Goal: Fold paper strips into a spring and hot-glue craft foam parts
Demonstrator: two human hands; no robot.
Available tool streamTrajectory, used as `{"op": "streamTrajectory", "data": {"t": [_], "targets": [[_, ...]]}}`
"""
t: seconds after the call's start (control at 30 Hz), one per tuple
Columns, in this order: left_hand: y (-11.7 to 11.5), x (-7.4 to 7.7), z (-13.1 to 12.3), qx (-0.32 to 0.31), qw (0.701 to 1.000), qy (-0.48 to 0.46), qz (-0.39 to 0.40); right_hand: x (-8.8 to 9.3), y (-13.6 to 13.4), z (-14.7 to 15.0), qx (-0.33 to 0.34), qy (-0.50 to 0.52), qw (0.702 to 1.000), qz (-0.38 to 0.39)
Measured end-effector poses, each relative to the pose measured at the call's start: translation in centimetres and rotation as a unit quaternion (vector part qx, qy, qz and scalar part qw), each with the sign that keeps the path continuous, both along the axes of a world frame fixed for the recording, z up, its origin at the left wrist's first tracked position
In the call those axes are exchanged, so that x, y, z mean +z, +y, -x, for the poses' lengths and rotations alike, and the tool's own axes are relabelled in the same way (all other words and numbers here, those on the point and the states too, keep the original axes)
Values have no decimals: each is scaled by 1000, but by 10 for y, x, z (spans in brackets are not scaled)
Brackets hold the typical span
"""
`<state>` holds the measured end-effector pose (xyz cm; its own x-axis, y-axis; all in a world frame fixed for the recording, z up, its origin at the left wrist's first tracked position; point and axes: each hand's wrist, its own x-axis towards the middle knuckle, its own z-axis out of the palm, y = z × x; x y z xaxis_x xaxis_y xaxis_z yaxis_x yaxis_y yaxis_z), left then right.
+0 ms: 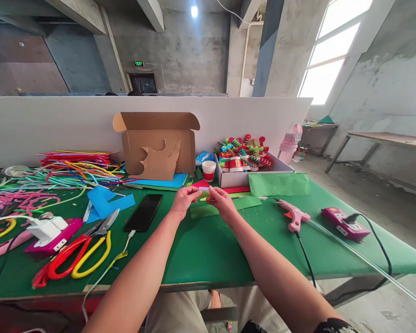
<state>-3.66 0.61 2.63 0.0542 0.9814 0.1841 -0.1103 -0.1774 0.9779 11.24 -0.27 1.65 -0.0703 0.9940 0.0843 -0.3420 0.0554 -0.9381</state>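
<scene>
Both my hands meet over the green tabletop (pixel 208 259), fingertips pinched at the two ends of a small paper strip (pixel 204 189). A lilac edge and some green show on it; the rest hides behind my fingers. My left hand (pixel 185 200) closes on its left end, and my right hand (pixel 222 200) on its right end. Beneath them lies a green paper strip (pixel 206 211) on the table. Red paper (pixel 198 184) sits just behind my hands, close to a red-and-white paper cup (pixel 208 170).
At right lie a pink glue gun (pixel 294 214) with a long clear stick and a power strip (pixel 345 223). A box (pixel 223 180) of colourful paper crafts stands behind. Scissors (pixel 100 231), a phone (pixel 144 212), blue paper (pixel 107 203) and pipe cleaners (pixel 76 162) occupy the left.
</scene>
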Motion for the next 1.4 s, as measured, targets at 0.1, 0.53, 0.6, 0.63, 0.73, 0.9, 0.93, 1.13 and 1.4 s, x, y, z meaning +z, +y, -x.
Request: {"op": "streamTrajectory", "data": {"t": [0.1,0.53,0.6,0.63,0.73,0.9,0.93,1.13,1.4], "targets": [[-1,1,-1,-6,1000,5,-4,-1,1,1,-18,-21,999,-23],[1,-2,-1,-13,1000,-8,-2,-3,2,0,-11,3,1000,-15],[1,-2,0,-15,1000,-6,-4,-3,2,0,-12,17,1000,-12],[1,-2,0,-14,1000,-4,-8,-2,3,0,-11,21,1000,-9],[1,-3,-1,4,1000,4,-21,-1,1,1,-9,34,999,15],[1,-4,-4,21,999,25,-33,1,-2,5,-17,11,1000,13],[1,-4,-4,19,999,31,-34,0,-2,5,-22,1,1000,8],[2,-3,-1,29,998,39,-41,-3,2,1,2,6,1000,28],[5,-1,8,6,996,-83,19,1,7,-9,-55,21,996,72]]}}
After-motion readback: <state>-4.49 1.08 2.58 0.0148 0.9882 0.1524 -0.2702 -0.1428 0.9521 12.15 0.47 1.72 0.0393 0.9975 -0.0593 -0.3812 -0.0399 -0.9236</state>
